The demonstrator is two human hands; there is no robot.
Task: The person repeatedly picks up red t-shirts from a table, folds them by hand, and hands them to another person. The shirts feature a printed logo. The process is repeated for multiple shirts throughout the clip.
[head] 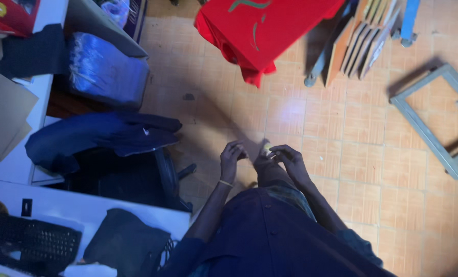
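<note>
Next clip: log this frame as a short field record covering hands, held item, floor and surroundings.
view: head camera looking down at a standing person
left hand: raised in front of the body, fingers curled, thin band at the wrist
right hand: beside the left, fingers pinching a small pale object; its kind cannot be told
floor: orange tiles
ahead: red cloth, grey frame lying on the tiles
left side: office chair draped with a dark garment, black keyboard on a white desk
</note>
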